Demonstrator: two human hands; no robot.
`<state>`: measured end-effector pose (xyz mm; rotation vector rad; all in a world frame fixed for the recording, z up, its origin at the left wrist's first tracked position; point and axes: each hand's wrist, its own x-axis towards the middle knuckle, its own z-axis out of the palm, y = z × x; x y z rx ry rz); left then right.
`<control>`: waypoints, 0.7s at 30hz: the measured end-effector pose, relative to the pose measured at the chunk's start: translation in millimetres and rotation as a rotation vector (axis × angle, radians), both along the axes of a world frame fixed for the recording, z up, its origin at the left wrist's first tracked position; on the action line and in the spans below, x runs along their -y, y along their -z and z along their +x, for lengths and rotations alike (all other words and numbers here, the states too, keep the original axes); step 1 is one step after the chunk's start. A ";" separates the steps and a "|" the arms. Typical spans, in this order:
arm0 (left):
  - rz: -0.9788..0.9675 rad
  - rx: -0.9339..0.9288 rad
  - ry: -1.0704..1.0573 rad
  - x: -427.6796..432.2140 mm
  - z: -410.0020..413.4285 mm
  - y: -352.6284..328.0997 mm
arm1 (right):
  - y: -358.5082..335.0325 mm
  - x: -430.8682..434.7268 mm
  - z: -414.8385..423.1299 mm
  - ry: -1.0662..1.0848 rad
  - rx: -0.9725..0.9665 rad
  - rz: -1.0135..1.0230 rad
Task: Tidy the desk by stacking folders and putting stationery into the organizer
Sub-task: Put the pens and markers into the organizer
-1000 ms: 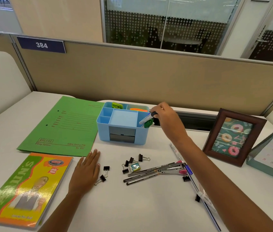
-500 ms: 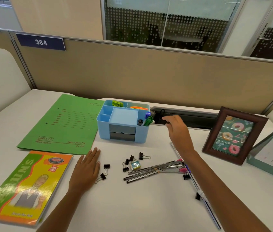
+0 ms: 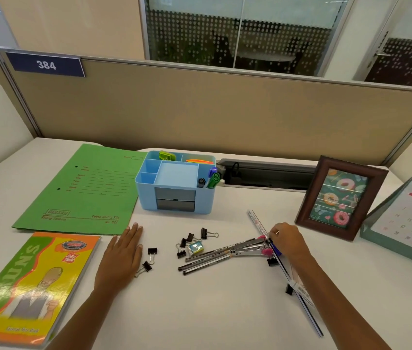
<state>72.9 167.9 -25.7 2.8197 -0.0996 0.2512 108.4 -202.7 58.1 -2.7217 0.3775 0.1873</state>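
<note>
A blue organizer (image 3: 146, 195) stands at the back centre of the desk, with markers (image 3: 212, 179) upright in its right compartment. A green folder (image 3: 81, 190) lies to its left, and a colourful notebook (image 3: 30, 281) in front of that. Several dark pens (image 3: 215, 258), black binder clips (image 3: 208, 233) and a small eraser (image 3: 195, 248) lie scattered in front of the organizer. My right hand (image 3: 287, 239) is down at the pens' right ends, its curled fingertips pinching a blue-capped pen (image 3: 276, 250) beside a long ruler (image 3: 303, 306). My left hand (image 3: 124, 256) rests flat on the desk.
A brown photo frame (image 3: 338, 198) leans at the right, with a desk calendar (image 3: 407, 223) beyond it. A cable slot (image 3: 268, 173) runs behind the organizer, under the beige partition. Two more binder clips (image 3: 149, 258) lie by my left hand.
My right hand let a marker go into the organizer, drew back past the cable slot and came down onto the pens by the ruler. My left hand stayed put.
</note>
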 end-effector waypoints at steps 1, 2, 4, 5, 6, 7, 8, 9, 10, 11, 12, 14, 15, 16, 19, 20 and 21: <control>0.001 0.000 0.000 0.2 -0.1 -0.1 | 0.1 -1.0 0.1 0.007 -0.006 0.006; 0.003 0.005 0.001 0.7 -0.3 -0.1 | 0.5 -1.6 0.2 0.011 -0.010 0.010; 0.002 0.010 0.008 1.7 -0.4 -0.9 | 0.4 -3.5 0.7 0.013 -0.018 0.017; 0.000 0.010 0.013 2.1 -0.4 -1.2 | 0.4 -4.5 0.8 0.016 -0.022 0.021; -0.002 0.010 0.018 2.3 -0.1 -1.1 | 0.9 -5.4 1.6 0.019 -0.021 0.022; 0.000 0.013 0.020 2.5 -0.2 -1.1 | 1.4 -6.5 2.4 0.022 -0.026 0.022; 0.002 0.019 0.019 2.5 -0.1 -1.1 | 1.3 -8.2 3.1 0.021 -0.033 0.017; 0.003 0.025 0.019 2.3 -0.1 -0.4 | 0.7 -10.1 4.2 0.023 -0.046 0.010; 0.006 0.029 0.020 2.2 -0.1 0.0 | 0.0 -11.3 6.1 0.026 -0.055 0.009; 0.008 0.031 0.019 2.2 -0.1 0.8 | -0.7 -12.4 8.5 0.031 -0.072 0.011; 0.010 0.032 0.016 2.2 0.0 1.2 | -1.5 -13.3 10.4 0.026 -0.086 0.014; 0.027 0.032 0.006 1.7 -0.1 0.2 | -5.2 -14.3 13.0 0.008 -0.106 0.004; 0.039 0.020 0.006 1.7 -0.7 -1.1 | -5.6 -12.8 14.8 0.014 -0.092 0.006; 0.050 0.007 0.006 1.2 -1.1 -2.1 | -6.6 -11.2 17.2 0.016 -0.069 0.009; 0.061 -0.003 0.005 0.4 -0.8 -2.4 | -23.2 -9.7 19.0 0.004 0.039 0.027; 0.062 -0.001 0.004 0.3 -0.8 -2.4 | -31.7 -10.1 20.0 -0.005 0.088 0.049; 0.062 -0.001 0.002 0.0 -0.9 -1.7 | -40.9 -11.3 21.4 -0.017 0.145 0.076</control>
